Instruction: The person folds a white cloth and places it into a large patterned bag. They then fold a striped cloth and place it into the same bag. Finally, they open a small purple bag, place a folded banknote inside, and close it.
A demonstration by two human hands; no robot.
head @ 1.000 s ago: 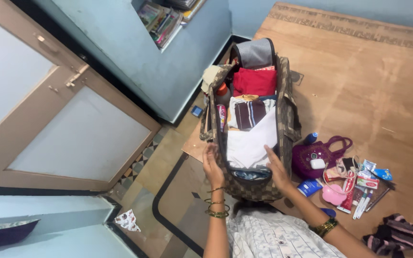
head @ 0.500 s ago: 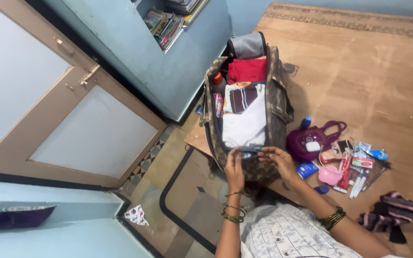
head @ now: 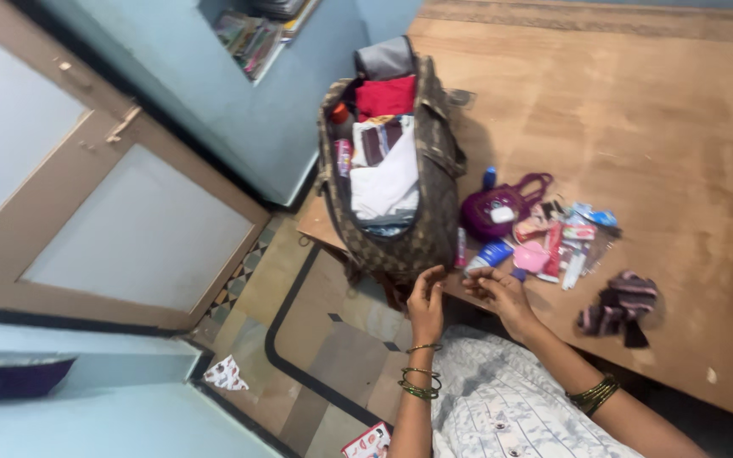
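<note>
Brown checked cloth covers the open travel bag [head: 409,229], which sits at the near edge of a wooden counter [head: 638,110], packed with folded clothes: a red piece [head: 386,96] at the far end, a white one [head: 388,182] nearer the person. Both hands hang just in front of the bag's near end, off the counter's edge. The left hand [head: 426,305] is raised with fingertips close to the bag's wall; its grip is loosely curled, holding nothing I can see. The right hand [head: 496,293] has thumb and fingers pinched together, though whether something small sits between them I cannot tell. Just beside the bag on the counter lie a purple pouch [head: 494,208], small tubes and packets [head: 566,242], and a striped dark cloth [head: 617,301] further right.
</note>
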